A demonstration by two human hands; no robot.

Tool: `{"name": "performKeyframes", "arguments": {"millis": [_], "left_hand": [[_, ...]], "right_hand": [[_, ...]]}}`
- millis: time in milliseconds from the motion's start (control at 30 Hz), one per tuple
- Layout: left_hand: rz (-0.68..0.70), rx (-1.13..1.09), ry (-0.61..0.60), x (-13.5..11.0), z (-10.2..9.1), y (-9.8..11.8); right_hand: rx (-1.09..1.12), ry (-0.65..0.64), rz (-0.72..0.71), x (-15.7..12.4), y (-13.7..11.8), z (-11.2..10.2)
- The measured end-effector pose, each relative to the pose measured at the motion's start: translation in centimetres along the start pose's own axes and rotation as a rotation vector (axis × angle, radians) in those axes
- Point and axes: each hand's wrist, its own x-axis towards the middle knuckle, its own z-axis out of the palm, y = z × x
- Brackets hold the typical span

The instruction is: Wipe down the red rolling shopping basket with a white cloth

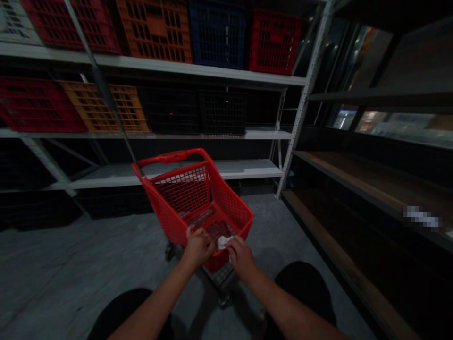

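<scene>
A small red mesh shopping cart [231,203] stands on the grey floor in front of me, its red handle [170,157] on the far side. My left hand [198,246] rests closed on the cart's near rim. My right hand [241,255] is beside it, fingers pinched on a small white cloth or paper [222,242] at the rim. Both forearms reach in from the bottom, above my dark-clothed knees.
White metal shelving [184,68] behind the cart holds red, orange, blue and black plastic crates. Dark wooden shelves [371,184] run along the right. A diagonal brace [106,94] crosses the left shelf bay. Grey concrete floor [71,264] spreads to the left.
</scene>
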Motion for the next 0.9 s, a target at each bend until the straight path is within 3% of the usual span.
{"name": "performKeyframes", "arguments": {"millis": [167,233,433,567,767,900], "left_hand": [[0.020,-0.011,0.008,-0.9,-0.4,-0.6],[0.029,-0.014,-0.001,-1.1,-0.5,-0.9],[0.063,-0.037,-0.026,-1.3,-0.6,-2.2],[0.078,-0.046,-0.082,-1.8,-1.0,-3.3],[0.122,-0.050,-0.144,-2.1,-1.7,-4.6],[0.117,-0.001,-0.214,-1.9,-2.7,-5.9]], "right_hand": [[-0.114,0.183,0.072,2.6,3.8,-3.9],[-0.129,0.229,0.109,3.0,4.2,-4.4],[0.013,0.036,0.010,-0.5,0.0,-0.2],[-0.019,0.084,-0.026,0.1,1.7,-0.9],[-0.110,0.200,0.133,4.6,5.6,-5.4],[0.119,0.319,0.304,5.3,6.0,-5.2]]}}
